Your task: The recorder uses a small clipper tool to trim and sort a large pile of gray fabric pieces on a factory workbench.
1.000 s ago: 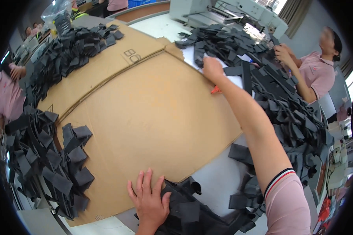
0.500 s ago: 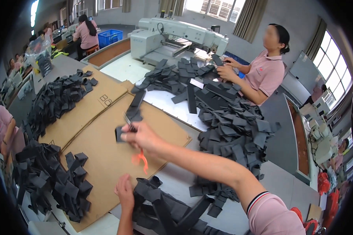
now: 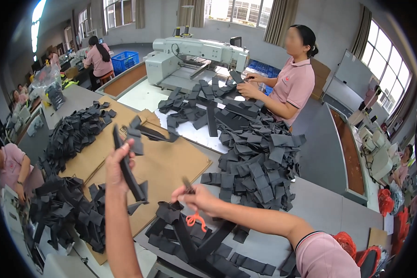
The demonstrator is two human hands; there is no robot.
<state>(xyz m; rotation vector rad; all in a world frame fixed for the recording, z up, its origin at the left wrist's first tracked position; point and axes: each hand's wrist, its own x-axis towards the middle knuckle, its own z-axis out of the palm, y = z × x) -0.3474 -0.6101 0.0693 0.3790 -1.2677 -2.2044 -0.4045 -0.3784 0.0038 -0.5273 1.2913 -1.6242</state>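
Note:
My left hand (image 3: pixel 117 166), raised over the cardboard at the left, grips a dark grey fabric strip (image 3: pixel 128 172). Folded dark pieces hang around it, and a dark strip (image 3: pixel 154 134) lies just beyond. In my right hand (image 3: pixel 200 199) are small thread snips (image 3: pixel 188 186), blurred at the tip, with an orange tie (image 3: pixel 196 221) dangling below. The right hand is above a near heap of dark fabric strips (image 3: pixel 190 245). Its fingers are closed around the snips; whether they also touch the fabric, I cannot tell.
Flat brown cardboard (image 3: pixel 180 160) covers part of the table. Heaps of dark pieces stand at left (image 3: pixel 78 134) and right (image 3: pixel 259 162). Beyond is a white sewing machine (image 3: pixel 194 53), where a co-worker in pink (image 3: pixel 294 83) handles dark fabric. A blue crate (image 3: pixel 125 61) stands farther back.
My left hand has risen from the near edge and now holds a fabric strip. My right hand, with the snips, has moved right and nearer, away from the cardboard's middle.

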